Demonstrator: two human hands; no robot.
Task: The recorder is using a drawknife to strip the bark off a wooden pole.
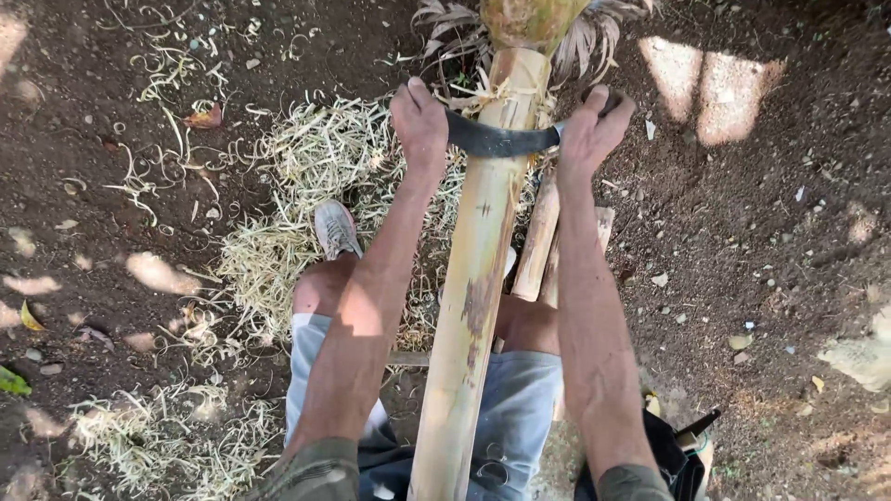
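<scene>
Shavings [306, 176]: pale curled strips heaped on the dark soil at centre left, with thinner scatter toward the upper left and lower left of the frame.
Shoe [336, 229]: grey, left of centre, resting on the shavings.
Left hand [419, 121]: upper centre, fingers wrapped tight on the left end of the curved blade.
Curved blade [492, 139]: dark, lying across the pole near the top of the frame, touching it.
Bamboo pole [473, 278]: pale yellow, running from bottom centre up to top centre, between the knees.
Right hand [591, 130]: upper right of centre, fingers closed on the blade's right end.
Dark bag [682, 450]: lower right.
</scene>
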